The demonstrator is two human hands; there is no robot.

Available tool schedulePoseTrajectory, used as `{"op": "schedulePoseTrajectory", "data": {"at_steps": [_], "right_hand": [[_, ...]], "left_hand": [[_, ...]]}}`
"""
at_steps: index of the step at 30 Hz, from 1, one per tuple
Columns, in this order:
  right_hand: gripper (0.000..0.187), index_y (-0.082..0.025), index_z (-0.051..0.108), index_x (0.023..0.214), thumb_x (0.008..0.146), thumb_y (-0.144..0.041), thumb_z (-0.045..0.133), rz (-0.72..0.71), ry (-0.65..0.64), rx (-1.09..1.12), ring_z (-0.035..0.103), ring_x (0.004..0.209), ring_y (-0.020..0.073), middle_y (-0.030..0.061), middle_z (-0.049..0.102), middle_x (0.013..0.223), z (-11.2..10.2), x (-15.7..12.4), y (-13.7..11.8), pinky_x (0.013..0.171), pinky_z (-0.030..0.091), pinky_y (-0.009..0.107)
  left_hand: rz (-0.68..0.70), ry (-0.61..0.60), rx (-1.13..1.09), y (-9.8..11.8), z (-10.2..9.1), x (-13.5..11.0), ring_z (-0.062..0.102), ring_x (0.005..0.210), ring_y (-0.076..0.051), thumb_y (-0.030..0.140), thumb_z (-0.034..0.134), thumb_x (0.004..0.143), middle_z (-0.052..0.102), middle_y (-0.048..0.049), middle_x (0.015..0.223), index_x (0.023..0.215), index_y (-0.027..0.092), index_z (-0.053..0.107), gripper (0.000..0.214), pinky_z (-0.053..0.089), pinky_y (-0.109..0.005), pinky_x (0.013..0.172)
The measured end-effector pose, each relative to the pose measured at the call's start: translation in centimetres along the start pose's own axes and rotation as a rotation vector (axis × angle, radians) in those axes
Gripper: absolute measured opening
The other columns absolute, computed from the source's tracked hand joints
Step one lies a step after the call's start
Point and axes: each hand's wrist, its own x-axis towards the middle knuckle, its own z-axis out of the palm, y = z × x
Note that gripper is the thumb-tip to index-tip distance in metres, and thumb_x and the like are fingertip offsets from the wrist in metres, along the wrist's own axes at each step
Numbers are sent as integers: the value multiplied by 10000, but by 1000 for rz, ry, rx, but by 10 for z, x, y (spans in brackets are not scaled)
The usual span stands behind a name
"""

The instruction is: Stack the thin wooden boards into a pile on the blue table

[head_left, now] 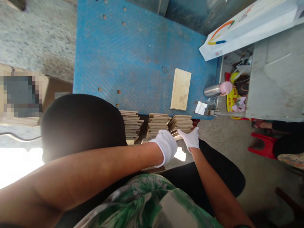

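Those thin tile stacks (180, 124) look stiff, weighty and chippy, so I'd take them by the edges; white-gloved left grip (163, 147) is curled at the stack, can't tell if it's holding; right grip (189, 139) is wide open, just at it; they sit by a blue metal deck (133, 57).

Both hands in white cloth gloves. Left hand (165, 146) lies at the near end of the middle stack of beige tiles (156, 125); grip uncertain from this angle, possibly only resting. Right hand (188, 139), fingers spread, sits at the near edge of the fanned stack of tiles (180, 124). Third stack of tiles (131, 124) stands left of these. One loose tile (180, 89) lies flat on the blue steel pallet (133, 53), near a white paper scrap (200, 108). Steel flask with pink cap (217, 90) lies at the pallet's far right corner. Red plastic stool (263, 145) stands on the concrete floor (225, 158) at right.
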Motion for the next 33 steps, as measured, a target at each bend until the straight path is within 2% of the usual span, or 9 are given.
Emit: {"op": "schedulePoseTrajectory", "data": {"at_steps": [3,9,12,19,22,25,29,33], "right_hand": [[1342,-43,-18,1512,593,-702,705,-40,4,-56,224,1412,374,277,183,1522,17,-2,7,1120,263,418],[1457,-27,-104,1498,536,-710,751,5,14,-47,241,1392,411,334,105,1505,34,6,13,1080,314,416],[1430,-63,-109,1504,551,-681,760,-21,52,-44,249,1389,401,313,131,1505,39,7,15,1076,317,419],[1321,-90,4,1515,580,-648,752,-44,91,-26,309,1351,387,273,286,1446,41,1,15,1062,333,438],[1271,-84,81,1515,585,-642,745,-34,127,-9,323,1340,389,268,312,1430,28,-6,10,1065,333,437],[1258,-80,156,1510,559,-653,747,-51,162,22,340,1333,395,262,352,1408,1,-19,1,1068,330,444],[1245,-94,224,1507,530,-652,756,-55,222,81,396,1298,403,259,381,1402,-42,-45,-7,1055,345,466],[1245,-147,233,1520,513,-651,765,-47,302,129,502,1201,391,232,403,1405,-75,-77,-12,1003,405,493]], "left_hand": [[-2,-17,26,1,2,0,642,898,-317,64,488,845,655,-275,1021,1071,-9,661,294,450,-382,738],[-33,-9,71,0,9,5,640,912,-324,68,497,833,647,-280,1060,1056,5,675,292,460,-376,732],[-30,-39,67,0,11,6,647,920,-327,65,487,841,645,-283,1078,1058,11,682,297,470,-378,734],[-7,-49,72,-1,9,11,650,944,-334,82,534,830,648,-281,1086,1080,20,683,298,488,-398,749],[-1,-48,74,-5,8,15,651,929,-340,115,607,789,661,-266,1065,1044,36,699,282,497,-425,751],[13,-40,80,-9,5,18,656,908,-350,119,638,758,678,-251,1017,994,40,712,260,503,-444,744],[49,14,59,-8,-2,17,663,925,-358,53,574,774,693,-230,975,1009,40,705,270,512,-442,735],[72,131,26,-2,-6,15,669,922,-364,39,471,826,687,-246,937,1024,9,675,286,518,-446,712]]}}
